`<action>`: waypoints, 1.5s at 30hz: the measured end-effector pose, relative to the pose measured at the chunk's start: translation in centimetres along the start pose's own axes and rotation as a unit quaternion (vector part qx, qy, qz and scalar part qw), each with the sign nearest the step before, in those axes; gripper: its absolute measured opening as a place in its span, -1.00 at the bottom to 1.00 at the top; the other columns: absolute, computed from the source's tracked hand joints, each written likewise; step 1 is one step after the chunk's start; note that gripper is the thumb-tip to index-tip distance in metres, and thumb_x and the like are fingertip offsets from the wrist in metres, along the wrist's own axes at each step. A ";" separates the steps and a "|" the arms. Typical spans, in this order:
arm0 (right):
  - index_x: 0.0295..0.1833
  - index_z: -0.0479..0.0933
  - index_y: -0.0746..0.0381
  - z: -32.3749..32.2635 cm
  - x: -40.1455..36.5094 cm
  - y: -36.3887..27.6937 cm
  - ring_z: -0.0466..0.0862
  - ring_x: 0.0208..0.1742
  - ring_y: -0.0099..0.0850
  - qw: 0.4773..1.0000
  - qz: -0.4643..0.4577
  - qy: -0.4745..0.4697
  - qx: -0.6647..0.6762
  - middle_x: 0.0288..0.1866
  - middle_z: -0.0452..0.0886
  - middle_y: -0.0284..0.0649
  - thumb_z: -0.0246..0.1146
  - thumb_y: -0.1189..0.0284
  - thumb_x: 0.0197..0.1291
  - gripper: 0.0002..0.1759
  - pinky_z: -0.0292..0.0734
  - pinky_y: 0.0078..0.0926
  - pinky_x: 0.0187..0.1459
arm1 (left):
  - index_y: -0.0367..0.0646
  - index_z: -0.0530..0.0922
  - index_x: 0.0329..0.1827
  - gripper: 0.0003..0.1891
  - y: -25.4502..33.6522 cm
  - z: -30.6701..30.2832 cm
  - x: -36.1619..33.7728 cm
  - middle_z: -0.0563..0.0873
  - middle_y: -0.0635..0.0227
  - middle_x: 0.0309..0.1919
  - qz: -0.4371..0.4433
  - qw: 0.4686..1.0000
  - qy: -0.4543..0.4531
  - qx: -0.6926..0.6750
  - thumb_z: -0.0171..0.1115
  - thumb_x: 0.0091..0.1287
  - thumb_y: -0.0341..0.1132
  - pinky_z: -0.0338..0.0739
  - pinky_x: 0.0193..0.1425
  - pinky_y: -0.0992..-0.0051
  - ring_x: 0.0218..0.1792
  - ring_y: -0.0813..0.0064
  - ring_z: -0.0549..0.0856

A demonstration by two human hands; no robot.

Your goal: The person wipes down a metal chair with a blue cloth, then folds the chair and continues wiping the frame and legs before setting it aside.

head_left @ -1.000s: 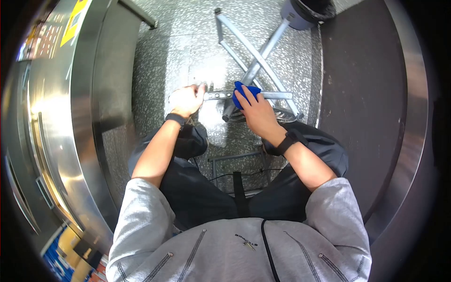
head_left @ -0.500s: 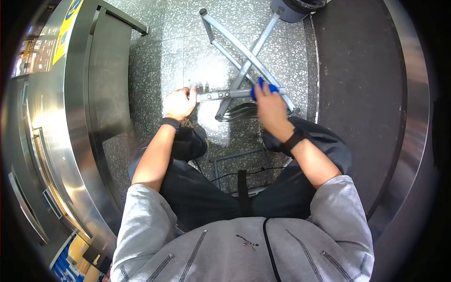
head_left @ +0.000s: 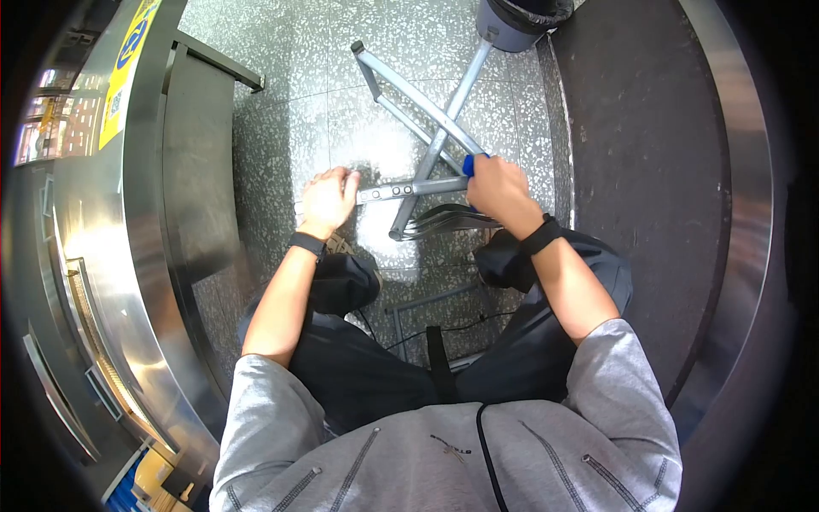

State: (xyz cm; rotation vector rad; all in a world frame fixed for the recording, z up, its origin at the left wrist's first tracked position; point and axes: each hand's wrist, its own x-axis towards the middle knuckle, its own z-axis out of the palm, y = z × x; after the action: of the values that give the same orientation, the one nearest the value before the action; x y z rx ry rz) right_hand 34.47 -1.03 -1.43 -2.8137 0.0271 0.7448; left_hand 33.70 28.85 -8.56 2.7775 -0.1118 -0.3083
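A grey metal folding frame with crossed tubular legs stands tilted on the floor in front of me. A flat bar with several round holes runs across its near side. My left hand is closed around the bar's left end. Near the bar's right end, my right hand is wrapped over a blue cloth pressed to the metal. Only a small part of the cloth shows above and beside the fingers. Dark curved strips hang under the bar.
A steel counter stands at my left, with a metal table leg beyond it. A dark panel runs along my right. A lined bin is at the far end. A thin frame and a cable lie between my legs on the speckled floor.
My right hand has turned and closed more tightly over the bar, hiding more of the blue cloth. My left hand keeps its hold. The whole view has shifted slightly.
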 end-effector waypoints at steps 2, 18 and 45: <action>-0.04 0.58 0.32 -0.9 -0.1 0.5 0.72 -0.06 0.06 1.000 0.022 0.016 0.012 -0.09 0.68 0.15 0.19 0.40 0.18 -0.72 0.59 -0.03 0.02 | -0.16 0.69 -0.02 -0.51 2.0 0.0 -0.1 0.77 0.03 -0.17 0.091 0.994 0.052 -0.017 0.17 0.38 0.12 0.54 0.12 0.13 -0.05 -0.01 0.73; 0.09 0.56 0.13 1.4 2.0 2.3 0.72 -0.04 0.03 0.988 0.021 0.072 0.137 -0.14 0.73 0.04 0.39 0.26 0.00 -0.51 0.57 -0.05 0.05 | -0.03 0.62 0.23 -0.25 7.6 2.6 2.9 0.78 0.13 -0.09 0.078 0.960 -0.267 -0.001 0.65 -0.12 -0.06 0.56 0.16 0.23 0.07 0.13 0.72; 0.39 0.36 0.36 6.3 -0.3 2.8 0.62 0.18 0.15 0.997 0.010 0.030 0.072 0.14 0.63 0.18 0.06 -0.02 0.38 -0.28 0.40 0.04 0.27 | -0.07 0.29 0.49 -0.17 9.2 1.2 1.5 0.37 0.17 0.45 0.354 0.930 0.050 0.087 0.43 0.16 -0.04 0.25 0.49 0.07 0.51 0.16 0.29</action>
State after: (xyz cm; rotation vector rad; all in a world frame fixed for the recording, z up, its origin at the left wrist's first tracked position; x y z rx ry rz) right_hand 30.96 -2.40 -7.19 -2.7017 0.1136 0.6356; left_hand 34.57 19.64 -6.76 2.6853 -1.1235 0.0354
